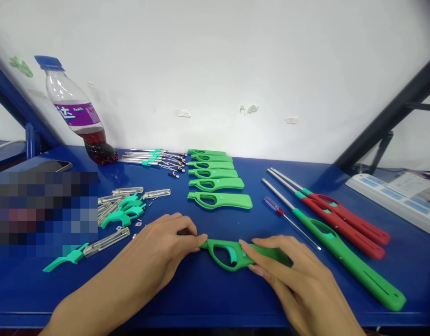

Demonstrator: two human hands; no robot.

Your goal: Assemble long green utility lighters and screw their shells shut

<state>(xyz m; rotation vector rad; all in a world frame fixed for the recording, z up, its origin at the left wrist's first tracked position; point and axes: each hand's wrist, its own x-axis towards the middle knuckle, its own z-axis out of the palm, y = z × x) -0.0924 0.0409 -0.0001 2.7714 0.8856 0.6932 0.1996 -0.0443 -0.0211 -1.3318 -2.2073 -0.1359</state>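
A green lighter handle (226, 266) with a teal trigger in its loop lies low over the blue table, nozzle end to the left. My left hand (169, 240) pinches that narrow end between thumb and fingers. Wrapped about the body, my right hand (288, 268) has fingers along its top and the thumb at the near side, covering much of the grip. Behind it, several green handles (229, 200) lie in a row. Left of my left hand are teal triggers (122, 215), clear fuel tubes (106, 241) and tiny metal bits.
Metal lighter rods with wires (145, 158) lie at the back. A tilted Fanta bottle (77, 112) stands behind left. To the right are a screwdriver (274, 205), a green long lighter (351, 261), two red lighters (341, 219) and a power strip (393, 196).
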